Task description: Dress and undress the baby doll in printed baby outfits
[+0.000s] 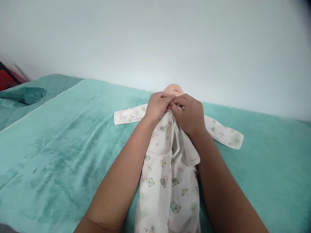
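Observation:
A baby doll point(175, 89) lies on its back with its head away from me, dressed in white baby clothes point(160, 184) printed with small bears. Both sleeves stretch out sideways over the bed. At the doll's neck my left hand point(158, 105) pinches the collar edge of the garment. My right hand point(188, 111) pinches the same spot from the other side, its fingertips meeting those of the left. Below the hands the front hangs partly open, with one flap folded to the right. What lies between the fingertips is hidden, so I cannot see a fastener there.
A teal plush sheet point(73, 155) with some creases covers the bed under the doll. Behind it rises a plain pale wall point(155, 42). At the far left are a folded teal cloth point(26, 95) and a red object point(6, 80) with a dark edge.

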`<state>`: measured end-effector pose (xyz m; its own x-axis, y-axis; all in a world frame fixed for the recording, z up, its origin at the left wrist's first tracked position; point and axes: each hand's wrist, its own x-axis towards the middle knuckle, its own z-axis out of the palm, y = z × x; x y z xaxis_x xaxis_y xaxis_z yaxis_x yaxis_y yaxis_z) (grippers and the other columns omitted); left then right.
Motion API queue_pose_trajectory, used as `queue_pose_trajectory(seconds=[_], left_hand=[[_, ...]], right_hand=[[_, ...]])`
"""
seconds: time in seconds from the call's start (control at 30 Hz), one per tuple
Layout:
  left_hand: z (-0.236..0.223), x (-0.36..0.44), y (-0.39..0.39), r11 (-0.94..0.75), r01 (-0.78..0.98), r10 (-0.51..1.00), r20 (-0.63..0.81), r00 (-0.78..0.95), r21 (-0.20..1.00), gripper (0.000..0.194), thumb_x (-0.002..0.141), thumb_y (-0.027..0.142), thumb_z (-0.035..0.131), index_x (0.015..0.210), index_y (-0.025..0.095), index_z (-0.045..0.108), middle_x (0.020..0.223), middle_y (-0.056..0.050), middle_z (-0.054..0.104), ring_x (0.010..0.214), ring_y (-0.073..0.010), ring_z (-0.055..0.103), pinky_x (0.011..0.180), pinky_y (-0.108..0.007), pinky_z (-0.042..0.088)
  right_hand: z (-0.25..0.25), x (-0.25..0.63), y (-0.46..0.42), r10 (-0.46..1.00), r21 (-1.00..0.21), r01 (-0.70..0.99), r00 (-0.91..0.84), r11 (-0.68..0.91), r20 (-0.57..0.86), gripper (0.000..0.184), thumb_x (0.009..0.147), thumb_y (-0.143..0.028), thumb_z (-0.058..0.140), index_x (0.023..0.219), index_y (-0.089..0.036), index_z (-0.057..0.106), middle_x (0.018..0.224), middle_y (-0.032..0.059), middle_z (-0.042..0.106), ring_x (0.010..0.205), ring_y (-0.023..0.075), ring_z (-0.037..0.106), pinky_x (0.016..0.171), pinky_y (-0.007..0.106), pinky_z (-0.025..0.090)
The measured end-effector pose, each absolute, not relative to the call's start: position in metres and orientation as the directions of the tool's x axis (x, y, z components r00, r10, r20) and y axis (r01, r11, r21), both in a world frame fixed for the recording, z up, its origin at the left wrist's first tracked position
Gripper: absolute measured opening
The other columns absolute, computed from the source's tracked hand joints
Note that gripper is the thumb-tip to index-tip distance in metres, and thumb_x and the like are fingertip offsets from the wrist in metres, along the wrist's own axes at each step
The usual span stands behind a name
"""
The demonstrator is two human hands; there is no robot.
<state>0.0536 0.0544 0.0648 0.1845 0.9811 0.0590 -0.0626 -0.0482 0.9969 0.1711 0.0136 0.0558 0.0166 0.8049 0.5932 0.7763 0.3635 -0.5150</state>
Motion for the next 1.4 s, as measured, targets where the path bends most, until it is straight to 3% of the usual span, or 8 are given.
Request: queue_pose_trajectory(seconds=[0.2, 0.37, 0.47, 0.63, 0.83, 0.97, 1.2, 1.4], left_hand=[[0.066, 0.052, 0.055, -0.038, -0.088, 0.974, 0.056, 0.22, 0.995, 0.015, 0.073, 0.006, 0.056, 0.062, 0.016, 0.057, 0.055, 0.002, 0.052, 0.051, -0.0068, 0.046, 0.052, -0.022, 0.039], [0.064, 0.053, 0.056, -0.099, 0.006, 0.974, 0.096, 0.204, 0.995, 0.009, 0.078, 0.01, 0.055, 0.075, 0.016, 0.061, 0.06, 0.0, 0.059, 0.053, -0.0083, 0.053, 0.049, -0.02, 0.039], [0.063, 0.055, 0.058, -0.107, 0.012, 0.974, 0.102, 0.201, 0.994, 0.011, 0.078, 0.009, 0.054, 0.083, 0.016, 0.062, 0.062, 0.0, 0.06, 0.054, -0.0088, 0.055, 0.05, -0.02, 0.039], [0.059, 0.056, 0.06, -0.157, 0.066, 0.97, 0.141, 0.198, 0.985, 0.02, 0.077, 0.009, 0.051, 0.093, 0.017, 0.062, 0.066, 0.001, 0.06, 0.058, -0.0103, 0.058, 0.053, -0.021, 0.041], [0.059, 0.056, 0.055, -0.264, 0.17, 0.948, 0.222, 0.229, 0.949, 0.016, 0.084, 0.016, 0.048, 0.09, 0.02, 0.062, 0.074, 0.0, 0.062, 0.064, -0.0119, 0.056, 0.059, -0.024, 0.041], [0.062, 0.055, 0.054, -0.254, 0.217, 0.948, 0.199, 0.247, 0.942, 0.008, 0.081, 0.023, 0.059, 0.086, 0.018, 0.063, 0.085, -0.003, 0.067, 0.074, -0.0142, 0.059, 0.064, -0.024, 0.043], [0.059, 0.056, 0.058, -0.187, 0.142, 0.963, 0.153, 0.221, 0.972, 0.02, 0.077, 0.012, 0.054, 0.094, 0.018, 0.061, 0.083, -0.003, 0.066, 0.07, -0.0138, 0.06, 0.065, -0.026, 0.045], [0.062, 0.061, 0.055, -0.249, 0.376, 0.968, 0.213, 0.135, 0.893, 0.015, 0.079, 0.012, 0.052, 0.084, 0.019, 0.065, 0.09, -0.005, 0.069, 0.078, -0.0175, 0.06, 0.072, -0.029, 0.045]], right_hand=[[0.058, 0.168, 0.006, 0.793, -0.467, 0.847, 0.093, 0.255, 0.602, 0.031, 0.088, -0.037, 0.052, 0.064, -0.022, 0.063, 0.055, 0.0006, 0.055, 0.059, 0.0166, 0.049, 0.066, 0.034, 0.036], [0.051, 0.176, 0.014, 0.813, -0.801, 0.532, 0.317, 0.274, 0.489, 0.032, 0.089, -0.041, 0.049, 0.066, -0.022, 0.06, 0.07, 0.0015, 0.065, 0.072, 0.0182, 0.06, 0.07, 0.033, 0.045], [0.046, 0.182, 0.022, 0.852, -0.907, 0.339, 0.369, 0.248, 0.371, 0.016, 0.081, -0.036, 0.056, 0.078, -0.022, 0.062, 0.079, 0.002, 0.069, 0.078, 0.0187, 0.064, 0.076, 0.034, 0.049], [0.048, 0.183, 0.028, 0.862, -0.871, 0.445, 0.338, 0.207, 0.378, 0.016, 0.068, -0.023, 0.062, 0.084, -0.022, 0.062, 0.085, 0.0016, 0.066, 0.082, 0.0186, 0.062, 0.082, 0.035, 0.048], [0.052, 0.182, 0.026, 0.905, -0.869, 0.477, 0.298, 0.133, 0.303, 0.022, 0.067, -0.026, 0.065, 0.088, -0.02, 0.068, 0.083, 0.0009, 0.062, 0.082, 0.0187, 0.058, 0.079, 0.035, 0.045], [0.052, 0.183, 0.025, 0.909, -0.872, 0.472, 0.295, 0.128, 0.293, 0.021, 0.069, -0.031, 0.065, 0.086, -0.019, 0.069, 0.082, 0.0012, 0.062, 0.078, 0.0177, 0.056, 0.074, 0.033, 0.045], [0.053, 0.182, 0.027, 0.92, -0.877, 0.468, 0.287, 0.108, 0.266, 0.026, 0.068, -0.032, 0.065, 0.09, -0.019, 0.071, 0.08, 0.0008, 0.061, 0.074, 0.0168, 0.054, 0.073, 0.033, 0.045], [0.049, 0.182, 0.03, 0.914, -0.857, 0.502, 0.285, 0.115, 0.29, 0.029, 0.069, -0.027, 0.06, 0.094, -0.018, 0.072, 0.092, 0.0047, 0.065, 0.085, 0.0209, 0.057, 0.085, 0.038, 0.044]])
